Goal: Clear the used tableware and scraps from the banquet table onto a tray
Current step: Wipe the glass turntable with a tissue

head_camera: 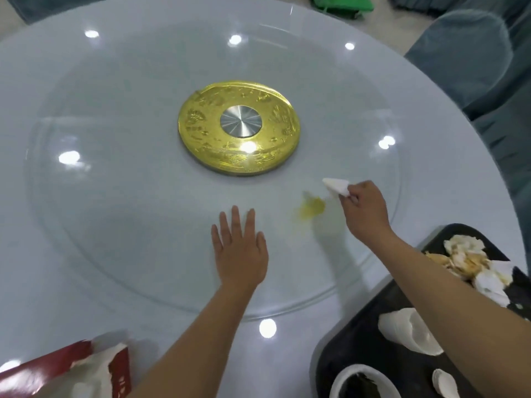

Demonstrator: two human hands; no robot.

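Observation:
My right hand (363, 209) pinches a folded white tissue (336, 186) just above the glass turntable (115, 196), a little right of a yellow smear (311, 209) on the glass. Flat on the turntable, left of the smear, rests my left hand (238, 251) with its fingers spread. At the lower right a black tray (362, 349) holds stained crumpled tissues (465, 261), white spoon-like pieces (408, 333) and a white bowl (362, 380) with dark contents.
A gold disc with a steel hub (240, 126) sits at the turntable's centre. A red tissue packet (71, 369) with white tissues lies at the lower left. Blue-covered chairs (471, 56) stand beyond the table's right edge.

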